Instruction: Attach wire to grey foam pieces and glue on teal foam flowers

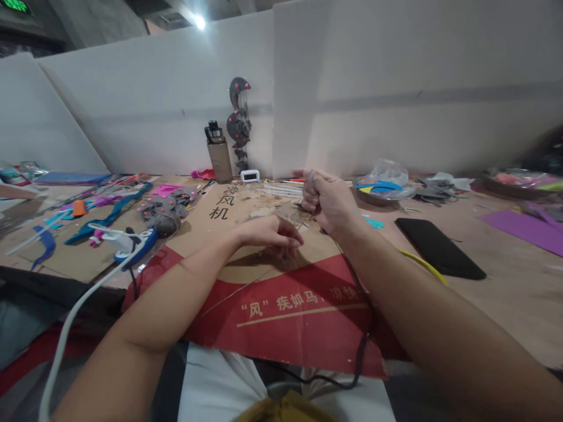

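My left hand [275, 234] hovers low over the brown and red cardboard sheet [281, 313], fingers bent down and pressed together at the tips. What lies between them is hidden or too small to name. Higher and to the right, my right hand [328, 199] is closed with its fingers curled in and the index finger side toward the wall. I cannot make out what it grips; a small dark tip shows beside it. A dark cord [363, 346] passes under my right forearm and loops over the cardboard's front edge.
Left lie grey felt pieces with pink dots [165, 208], blue strips and a blue-and-white power strip [136, 246]. A bottle [219, 155] and small white clock [250, 176] stand at the back. Right are a black phone-like slab [440, 247], a bowl [380, 190] and purple sheet [523, 228].
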`<state>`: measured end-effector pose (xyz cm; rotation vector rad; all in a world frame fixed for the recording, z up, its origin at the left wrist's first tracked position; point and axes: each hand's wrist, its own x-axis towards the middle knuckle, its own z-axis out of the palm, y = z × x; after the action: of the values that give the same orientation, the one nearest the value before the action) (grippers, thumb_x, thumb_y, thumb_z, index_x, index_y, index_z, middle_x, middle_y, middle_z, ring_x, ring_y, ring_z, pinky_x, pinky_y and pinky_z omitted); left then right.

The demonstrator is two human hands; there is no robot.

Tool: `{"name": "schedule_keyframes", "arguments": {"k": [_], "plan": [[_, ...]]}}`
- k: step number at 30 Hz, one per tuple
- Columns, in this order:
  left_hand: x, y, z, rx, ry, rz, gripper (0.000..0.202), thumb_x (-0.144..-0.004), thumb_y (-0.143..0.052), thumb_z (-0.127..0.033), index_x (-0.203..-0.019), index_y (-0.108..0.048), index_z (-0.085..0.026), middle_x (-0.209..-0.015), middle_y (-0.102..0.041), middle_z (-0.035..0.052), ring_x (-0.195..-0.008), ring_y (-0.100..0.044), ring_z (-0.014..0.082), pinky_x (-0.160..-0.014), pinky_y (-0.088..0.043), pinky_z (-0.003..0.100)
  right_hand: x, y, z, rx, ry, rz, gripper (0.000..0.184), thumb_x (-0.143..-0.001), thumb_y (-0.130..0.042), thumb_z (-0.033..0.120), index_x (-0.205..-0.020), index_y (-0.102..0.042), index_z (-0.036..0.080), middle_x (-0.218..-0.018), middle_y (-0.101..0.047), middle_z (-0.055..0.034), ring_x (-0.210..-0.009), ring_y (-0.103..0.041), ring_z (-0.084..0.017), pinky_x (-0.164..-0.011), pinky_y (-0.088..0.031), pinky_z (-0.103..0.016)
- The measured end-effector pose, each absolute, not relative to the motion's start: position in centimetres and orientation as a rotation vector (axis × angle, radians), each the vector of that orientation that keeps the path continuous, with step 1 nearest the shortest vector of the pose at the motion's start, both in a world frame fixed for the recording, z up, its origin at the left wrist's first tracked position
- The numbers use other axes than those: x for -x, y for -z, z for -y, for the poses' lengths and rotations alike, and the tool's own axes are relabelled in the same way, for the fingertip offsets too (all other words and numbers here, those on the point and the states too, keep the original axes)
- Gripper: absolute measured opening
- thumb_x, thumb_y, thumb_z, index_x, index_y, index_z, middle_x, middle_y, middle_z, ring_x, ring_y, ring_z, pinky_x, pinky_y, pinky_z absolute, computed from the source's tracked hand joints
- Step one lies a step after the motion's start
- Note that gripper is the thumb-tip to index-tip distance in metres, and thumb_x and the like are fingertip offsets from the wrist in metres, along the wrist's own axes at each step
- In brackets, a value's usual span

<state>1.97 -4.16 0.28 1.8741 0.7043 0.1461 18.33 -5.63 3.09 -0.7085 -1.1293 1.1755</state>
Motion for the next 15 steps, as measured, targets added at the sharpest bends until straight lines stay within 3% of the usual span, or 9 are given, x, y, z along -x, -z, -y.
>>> {"name": "schedule_keyframes", "arguments": {"k": [2,4,8,12,15], "plan": [[-2.2,-1.1,5.3,-1.81,0.044,-0.577,0.031,-0.083,-0.064,-0.041,-0.095,-0.072,-0.015,-0.084,-0.074,0.0108,-0.052,-0.063,0.0111,-0.042,-0.04,0.018,-18.7,-3.3,5.6,0.708,-1.139,1.102,0.015,-0.084,-0.06,0.034,-0.087,-0.065,0.02,-0.053,-0.026,0.0088,-0.042,-0.019,-0.006,-0.038,-0.02,-0.02],[-2.4,-2.1,6.4,-1.7,0.234,-0.469,0.035,-0.081,-0.065,-0.044,-0.103,-0.073,-0.017,-0.089,-0.075,0.0124,-0.051,-0.064,0.0134,-0.035,-0.033,0.019,-19.0,-3.3,5.3,0.699,-1.13,1.089,0.014,-0.083,-0.06,0.033,-0.085,-0.065,0.02,-0.053,-0.025,0.0087,-0.042,-0.019,-0.006,-0.038,-0.019,-0.021],[-1.6,-3.4,6.9,-1.626,0.522,-0.427,0.046,-0.07,-0.077,-0.038,-0.112,-0.072,-0.022,-0.099,-0.075,0.012,-0.058,-0.069,0.0202,-0.033,-0.036,0.022,-19.3,-2.7,4.6,0.745,-1.136,1.13,0.014,-0.081,-0.062,0.032,-0.082,-0.066,0.019,-0.051,-0.022,0.0095,-0.042,-0.014,-0.006,-0.038,-0.013,-0.021],[0.4,-3.6,4.8,-1.828,0.238,-0.715,0.032,-0.071,-0.075,-0.038,-0.099,-0.075,-0.023,-0.087,-0.075,0.0055,-0.052,-0.066,0.014,-0.037,-0.037,0.018,-18.9,-1.9,4.5,0.9,-1.125,1.247,0.018,-0.079,-0.062,0.033,-0.083,-0.069,0.016,-0.049,-0.023,0.0098,-0.041,-0.015,-0.005,-0.039,-0.01,-0.022],[0.8,-3.5,3.6,-1.877,-0.342,-0.93,0.026,-0.075,-0.072,-0.04,-0.086,-0.072,-0.017,-0.079,-0.072,0.0043,-0.045,-0.057,0.0065,-0.039,-0.032,0.016,-18.2,-1.4,4.6,0.976,-1.065,1.306,0.022,-0.079,-0.062,0.034,-0.087,-0.072,0.016,-0.048,-0.028,0.0089,-0.042,-0.019,-0.006,-0.04,-0.012,-0.022]]}}
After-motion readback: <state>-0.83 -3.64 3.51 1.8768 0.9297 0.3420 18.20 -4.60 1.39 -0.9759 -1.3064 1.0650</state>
